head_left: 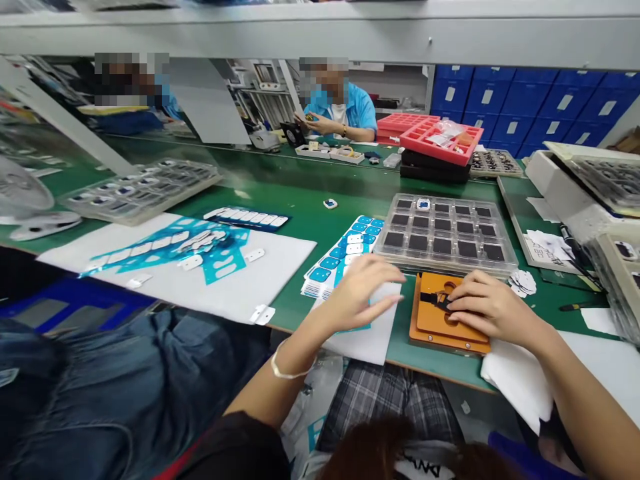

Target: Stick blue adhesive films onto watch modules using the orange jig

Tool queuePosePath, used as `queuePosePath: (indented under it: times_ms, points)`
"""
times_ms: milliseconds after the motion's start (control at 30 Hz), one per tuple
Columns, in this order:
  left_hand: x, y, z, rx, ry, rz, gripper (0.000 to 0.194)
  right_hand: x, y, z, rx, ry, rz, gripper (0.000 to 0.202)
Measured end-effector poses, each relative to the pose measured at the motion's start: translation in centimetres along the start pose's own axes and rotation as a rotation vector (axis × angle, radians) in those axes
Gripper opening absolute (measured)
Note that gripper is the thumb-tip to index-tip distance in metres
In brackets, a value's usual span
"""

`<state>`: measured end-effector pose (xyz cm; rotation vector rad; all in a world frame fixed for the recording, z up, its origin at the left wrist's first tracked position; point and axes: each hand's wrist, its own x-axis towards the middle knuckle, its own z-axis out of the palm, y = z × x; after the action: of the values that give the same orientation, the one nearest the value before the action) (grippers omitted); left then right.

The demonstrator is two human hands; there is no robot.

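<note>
An orange fixture block (425, 325) lies near the front edge of the green bench, with a small black part (434, 299) in its recess. My right hand (483, 307) rests over the block, its curled fingers closed on the right end of the black part and hiding some of it. Just left of the block, my left hand (365, 290) hovers with thumb and fingers apart, holding nothing. Beneath and beside it are a stack of blue-and-white sticker sheets (323, 274) and a white sheet (383, 340).
Behind the block sits a clear compartment tray (445, 257) of dark square pieces. White pad (165, 283) with blue film scraps lies left. A white cloth (523, 380) hangs over the front edge. A co-worker (345, 110) sits opposite, near red trays (440, 140). A shelf beam (320, 37) spans overhead.
</note>
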<state>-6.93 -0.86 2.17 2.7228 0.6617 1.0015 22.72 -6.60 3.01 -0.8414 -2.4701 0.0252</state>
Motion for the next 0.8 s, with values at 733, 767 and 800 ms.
queuePosePath:
  times_ms: [733, 767, 800]
  points:
    - [4.5, -0.3, 7.7, -0.31, -0.146, 0.344, 0.018, -0.6, 1.9, -0.2, 0.127, 0.237, 0.041, 0.035]
    - [4.6, -0.3, 7.6, -0.309, -0.149, 0.34, 0.018, -0.2, 2.3, -0.3, 0.094, 0.269, 0.072, 0.037]
    - [4.6, -0.2, 7.5, -0.306, -0.159, 0.332, 0.017, 0.3, 3.0, -0.3, 0.048, 0.291, 0.112, 0.036]
